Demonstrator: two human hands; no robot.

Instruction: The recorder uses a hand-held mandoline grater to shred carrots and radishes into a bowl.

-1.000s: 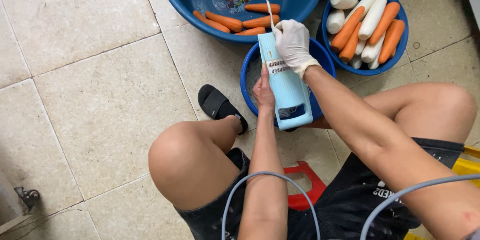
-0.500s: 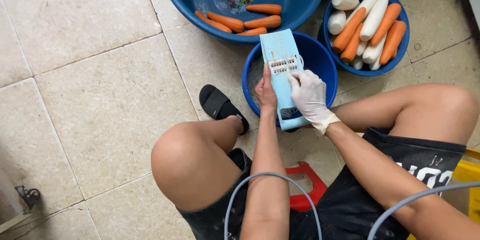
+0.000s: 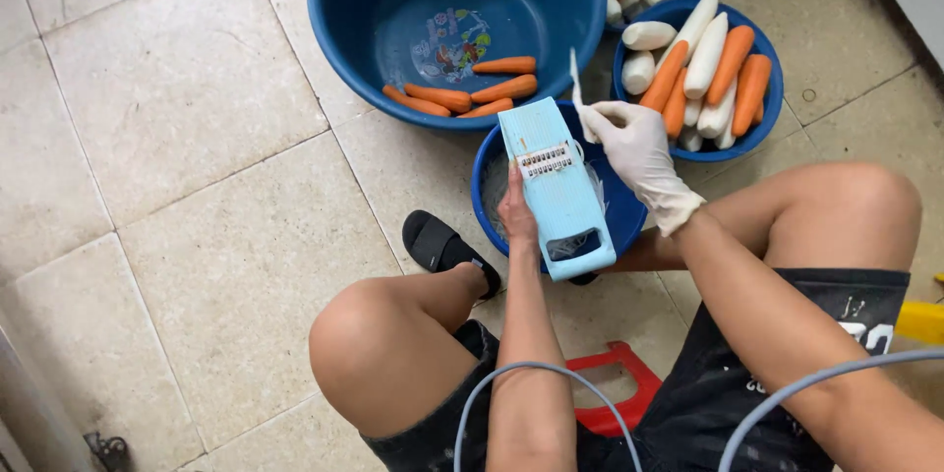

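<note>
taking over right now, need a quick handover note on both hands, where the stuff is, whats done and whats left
Left hand: bare, gripping the left edge of the light blue plastic slicer board, which leans over the small blue bowl.
Right hand: in a white glove, pinching a thin white vegetable sliver just above the slicer's top end.
Things: large blue basin holds a few peeled carrots; round blue bowl at right holds whole carrots and white radishes.
Done: pale shreds lie in the small bowl under the slicer.
Left: the whole carrots and radishes in both containers are unsliced.
</note>
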